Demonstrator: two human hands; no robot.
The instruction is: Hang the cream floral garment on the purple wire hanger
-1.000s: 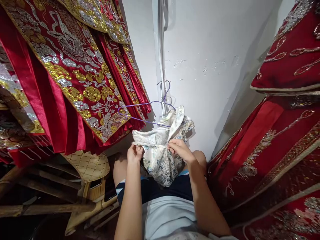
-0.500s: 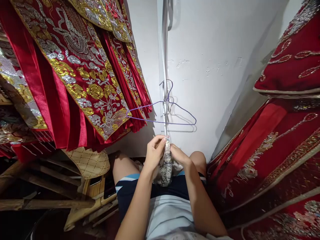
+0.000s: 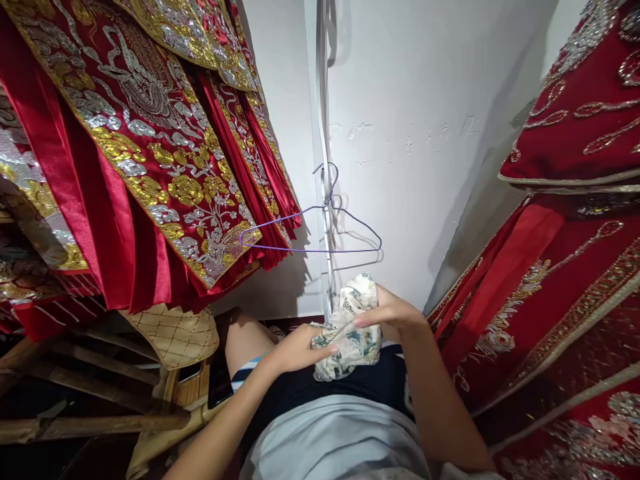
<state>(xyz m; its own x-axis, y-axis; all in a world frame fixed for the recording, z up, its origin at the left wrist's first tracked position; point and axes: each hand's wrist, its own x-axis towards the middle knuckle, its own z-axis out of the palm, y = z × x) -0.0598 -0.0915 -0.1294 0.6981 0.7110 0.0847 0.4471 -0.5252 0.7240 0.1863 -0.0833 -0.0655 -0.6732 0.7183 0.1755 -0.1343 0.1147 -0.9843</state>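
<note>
A crumpled white cloth with a green-grey floral print [image 3: 357, 343] is gathered over my lap, between my two hands. From the left, my left hand [image 3: 301, 348] holds the cloth's edge, the thumb lying across its front. My right hand [image 3: 393, 312] grips the other side, thumb and fingers pressing into the fabric. What lies inside the folds is hidden. Just beyond the cloth, a purple wire hanger [image 3: 350, 251] hangs at a thin white strip [image 3: 326, 220] that runs down the wall.
Red garments with gold and silver sequins [image 3: 187, 190] hang at the left, above a bamboo chair [image 3: 165, 423] with a quilted cream pad [image 3: 175, 333]. A dark phone [image 3: 219, 383] lies there. Beaded red garments [image 3: 540, 287] line the right, and a white wall [image 3: 400, 87] stands ahead.
The cloth went from a narrow, bunched roll to a wider, opened-out shape. My hands have moved apart, the right one outward and the left one lower. The view shifted slightly.
</note>
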